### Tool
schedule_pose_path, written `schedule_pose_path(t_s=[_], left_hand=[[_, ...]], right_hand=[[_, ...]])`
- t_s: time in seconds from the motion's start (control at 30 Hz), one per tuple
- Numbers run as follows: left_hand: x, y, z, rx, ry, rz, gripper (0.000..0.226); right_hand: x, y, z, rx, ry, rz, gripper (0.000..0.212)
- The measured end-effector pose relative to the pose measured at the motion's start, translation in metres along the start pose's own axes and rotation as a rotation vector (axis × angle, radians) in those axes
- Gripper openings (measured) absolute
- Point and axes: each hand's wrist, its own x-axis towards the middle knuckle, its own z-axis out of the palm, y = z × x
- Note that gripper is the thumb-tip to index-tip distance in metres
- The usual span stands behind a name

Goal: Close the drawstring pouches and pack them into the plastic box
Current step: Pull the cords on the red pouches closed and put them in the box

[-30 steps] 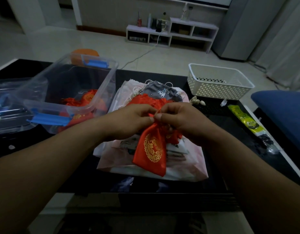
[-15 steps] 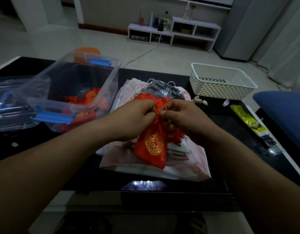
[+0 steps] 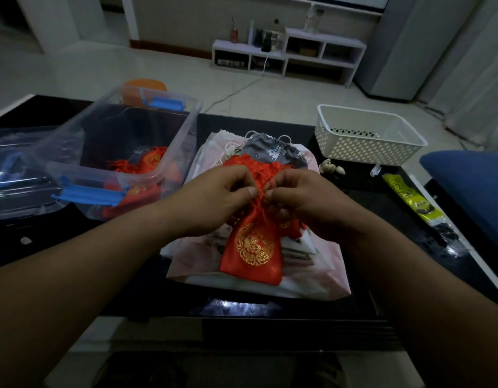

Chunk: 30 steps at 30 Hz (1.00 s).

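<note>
Left hand (image 3: pixel 214 197) and right hand (image 3: pixel 301 200) pinch the gathered neck of a red satin drawstring pouch with gold embroidery (image 3: pixel 253 247); its body hangs below the grip; left of it stands the clear plastic box with blue latches (image 3: pixel 82 163).

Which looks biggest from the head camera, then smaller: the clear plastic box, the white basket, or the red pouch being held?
1. The clear plastic box looks easily the largest.
2 and 3. The red pouch and the white basket look about alike. The pouch is nearer the camera, so I won't rank them.
</note>
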Motion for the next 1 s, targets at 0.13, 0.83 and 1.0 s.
schedule_pose_path(t_s=[0.13,0.83,1.0], left_hand=[[0.005,-0.008,0.003,-0.072,0.039,-0.017,0.009],[0.011,-0.009,0.010,0.227,0.072,0.044,0.013],[0.009,-0.006,0.006,0.081,0.004,-0.038,0.024]], right_hand=[[-0.001,-0.002,-0.003,0.000,-0.051,-0.016,0.008],[-0.006,-0.003,0.006,-0.306,0.091,-0.060,0.008],[-0.008,-0.004,0.008,-0.266,0.095,-0.053,0.007]])
